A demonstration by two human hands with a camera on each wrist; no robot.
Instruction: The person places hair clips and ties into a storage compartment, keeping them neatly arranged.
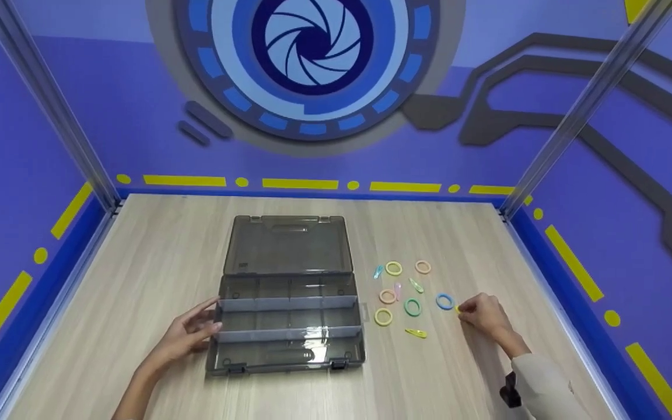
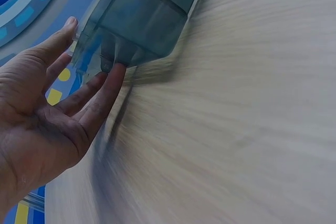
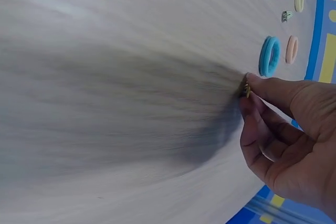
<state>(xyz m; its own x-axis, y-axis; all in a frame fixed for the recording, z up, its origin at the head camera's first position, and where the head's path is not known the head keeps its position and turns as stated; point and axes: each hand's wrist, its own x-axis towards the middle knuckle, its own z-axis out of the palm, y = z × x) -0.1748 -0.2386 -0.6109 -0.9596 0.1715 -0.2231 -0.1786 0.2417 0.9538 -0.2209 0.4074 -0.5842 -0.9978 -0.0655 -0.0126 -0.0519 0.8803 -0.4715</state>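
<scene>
An open grey see-through organizer box [image 1: 289, 335] lies on the wooden table, its lid folded back away from me. My left hand [image 1: 178, 338] touches the box's left wall with fairly straight, spread fingers. The left wrist view shows those fingertips [image 2: 116, 72] against the corner of the box [image 2: 147, 22]. At the right, my right hand [image 1: 486, 315] pinches a small yellow hair clip [image 3: 247, 89] between thumb and fingers, close over the table. The fingers hide most of this clip. Just left of that hand lies a blue hair tie [image 1: 444, 301].
Between box and right hand lie several hair ties, including a green one [image 1: 412, 307] and a yellow one [image 1: 383, 317], and several snap clips, one yellow [image 1: 416, 333]. Two pale dividers [image 1: 289, 303] cross the box. Blue-purple panels [image 1: 289, 163] wall the table's back and sides.
</scene>
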